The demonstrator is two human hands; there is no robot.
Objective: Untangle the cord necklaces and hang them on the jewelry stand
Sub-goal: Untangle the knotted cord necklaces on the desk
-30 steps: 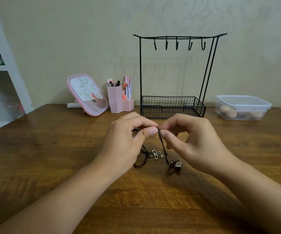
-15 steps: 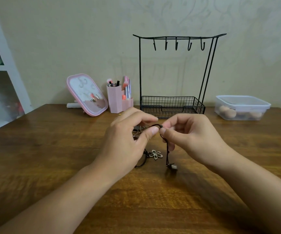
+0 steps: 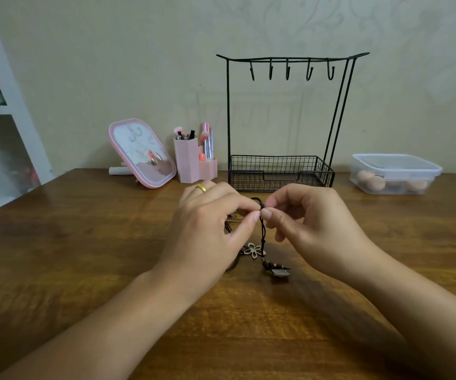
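While hovering above the tabletop [image 3: 84, 256], pinching the dark cord necklaces [image 3: 262, 231] between left hand [image 3: 207, 229] and right hand [image 3: 317, 223], each grip closing thumb and forefinger on the knot. Dangling below: a flower pendant [image 3: 252, 250] and a beaded charm [image 3: 279, 272] (touching the wood or not, cannot tell). Standing behind, well apart, with all hooks bare: the jewelry stand [image 3: 281, 174].

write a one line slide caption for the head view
Both hands, left and right, pinch tangled cord necklaces above the table; jewelry stand hooks bare.
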